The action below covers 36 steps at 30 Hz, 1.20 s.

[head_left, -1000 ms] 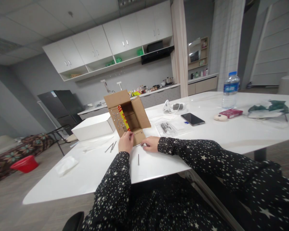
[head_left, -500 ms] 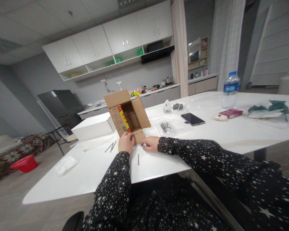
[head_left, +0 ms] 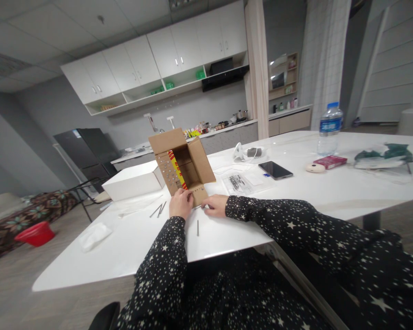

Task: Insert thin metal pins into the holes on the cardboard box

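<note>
An open cardboard box [head_left: 189, 167] stands tilted on the white table, with its opening towards me. Small round metallic heads dot its left flap, beside a yellow and red strip [head_left: 176, 169], and a few more line the front flap. My left hand [head_left: 181, 204] lies against that front flap, fingers curled in a pinch; what is between the fingertips is too small to make out. At the flap's lower right corner, my right hand [head_left: 216, 205] is closed on the cardboard edge. One long thin nail [head_left: 198, 228] lies before the hands, and several similar nails [head_left: 160, 209] lie to the left.
To the left are a white box [head_left: 134, 181] and a crumpled tissue [head_left: 95, 236]. On the right lie a clear plastic bag [head_left: 244, 183], a phone [head_left: 275, 170], a pink box [head_left: 331, 162] and a dark green mask [head_left: 385, 156]. A water bottle [head_left: 329, 128] stands farther back.
My left fingers have shifted very slightly at the front flap. The right hand, box and loose nails look unchanged.
</note>
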### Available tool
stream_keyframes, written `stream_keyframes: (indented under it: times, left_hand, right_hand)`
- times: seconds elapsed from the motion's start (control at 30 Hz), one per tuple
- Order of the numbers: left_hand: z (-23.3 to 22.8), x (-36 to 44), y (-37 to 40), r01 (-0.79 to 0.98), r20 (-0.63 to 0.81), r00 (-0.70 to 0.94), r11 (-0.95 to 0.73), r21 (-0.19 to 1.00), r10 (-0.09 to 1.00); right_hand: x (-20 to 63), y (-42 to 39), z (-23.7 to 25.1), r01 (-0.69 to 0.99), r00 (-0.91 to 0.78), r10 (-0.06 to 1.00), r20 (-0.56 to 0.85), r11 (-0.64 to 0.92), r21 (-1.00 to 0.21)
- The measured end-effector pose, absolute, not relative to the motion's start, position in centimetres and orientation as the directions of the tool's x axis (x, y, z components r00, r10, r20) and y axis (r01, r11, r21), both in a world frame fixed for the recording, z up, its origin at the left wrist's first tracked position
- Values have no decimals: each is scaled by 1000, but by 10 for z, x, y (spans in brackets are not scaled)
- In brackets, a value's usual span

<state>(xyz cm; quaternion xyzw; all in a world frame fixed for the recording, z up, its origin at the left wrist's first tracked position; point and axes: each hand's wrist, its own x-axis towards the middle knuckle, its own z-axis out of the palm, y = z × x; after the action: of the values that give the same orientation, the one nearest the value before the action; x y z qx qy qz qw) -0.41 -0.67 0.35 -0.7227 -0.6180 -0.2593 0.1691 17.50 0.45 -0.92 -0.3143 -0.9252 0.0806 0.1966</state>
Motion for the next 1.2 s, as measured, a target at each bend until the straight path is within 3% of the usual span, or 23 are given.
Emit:
stream_keyframes:
  times: [0.4,0.73,1.2]
  left_hand:
    - [3,-4,-7,974,592,109,-204,96,798]
    - [0,-3,-3,889,462,352,-446,108,814]
    - [2,-3,-7,879,361,384,-456,139,850]
  right_hand:
    - [176,2,-7,551,-729,613,303,789,-272]
    - [177,2,-6,540,-743,597,303,802,-255]
    - [179,0,-4,525,-751,583,308,812,-257]
